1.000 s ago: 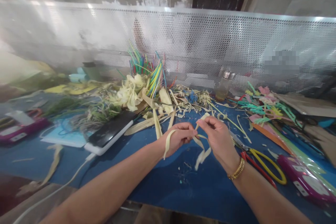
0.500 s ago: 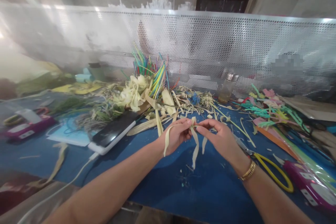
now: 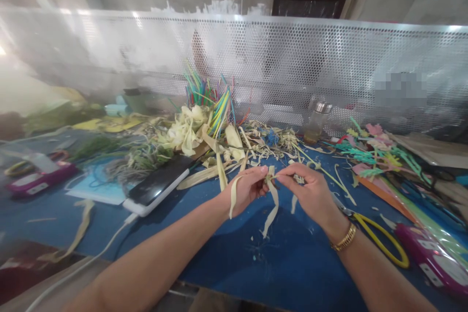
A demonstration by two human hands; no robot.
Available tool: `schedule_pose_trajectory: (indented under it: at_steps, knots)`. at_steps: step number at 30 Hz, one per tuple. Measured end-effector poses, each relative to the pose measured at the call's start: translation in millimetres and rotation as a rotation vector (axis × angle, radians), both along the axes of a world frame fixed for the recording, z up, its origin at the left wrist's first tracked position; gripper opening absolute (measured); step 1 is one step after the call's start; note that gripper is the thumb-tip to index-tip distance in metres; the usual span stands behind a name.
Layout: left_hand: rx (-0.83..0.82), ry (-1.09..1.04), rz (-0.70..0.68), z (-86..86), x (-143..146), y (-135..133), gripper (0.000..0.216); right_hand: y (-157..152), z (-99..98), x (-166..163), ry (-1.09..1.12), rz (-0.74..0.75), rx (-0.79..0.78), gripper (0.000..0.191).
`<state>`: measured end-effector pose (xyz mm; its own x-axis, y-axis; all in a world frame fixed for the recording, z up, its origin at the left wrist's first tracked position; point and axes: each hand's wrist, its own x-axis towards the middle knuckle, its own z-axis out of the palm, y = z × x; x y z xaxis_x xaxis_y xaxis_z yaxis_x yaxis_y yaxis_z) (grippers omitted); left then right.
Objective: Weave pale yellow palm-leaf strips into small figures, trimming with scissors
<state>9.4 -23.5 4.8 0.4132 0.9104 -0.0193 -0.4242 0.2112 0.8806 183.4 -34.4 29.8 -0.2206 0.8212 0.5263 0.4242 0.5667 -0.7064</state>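
Note:
My left hand (image 3: 248, 187) pinches a small bundle of pale, dry husk-like strips (image 3: 271, 204) above the blue tabletop. One strip curls over the back of that hand, and another dangles below the fingertips. My right hand (image 3: 305, 187), a gold watch band on its wrist, pinches the end of a strip drawn out to the right of the bundle. A loose strip end hangs under the right fingers. The knot or centre of the bundle is partly hidden by my fingers. Scissors with yellow handles (image 3: 383, 243) lie beside my right wrist.
Behind my hands lie heaped husk pieces (image 3: 190, 129) and coloured pipe cleaners (image 3: 223, 107). A phone on a white power bank (image 3: 161, 185) is at left. Purple power strips (image 3: 435, 258) (image 3: 42, 178) sit at both sides. A glass bottle (image 3: 317, 122) stands before the perforated metal screen (image 3: 292, 58).
My right hand has moved slightly right, away from my left, pulling the strip end outward. The dangling strips have swung a little. My left hand has stayed nearly still.

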Motion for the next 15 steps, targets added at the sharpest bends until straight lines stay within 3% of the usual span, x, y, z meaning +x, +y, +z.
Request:
schedule_pose_trajectory:
  at_steps: [5, 15]
  knots:
    - [0.022, 0.088, 0.014, 3.5, -0.9, -1.2, 0.027, 3.8, -2.2, 3.2, -0.027, 0.002, 0.094, 0.01]
    - [0.061, 0.049, 0.022, 7.2, -1.6, -3.4, 0.019, 7.0, -0.8, 9.8, -0.062, 0.03, 0.165, 0.009]
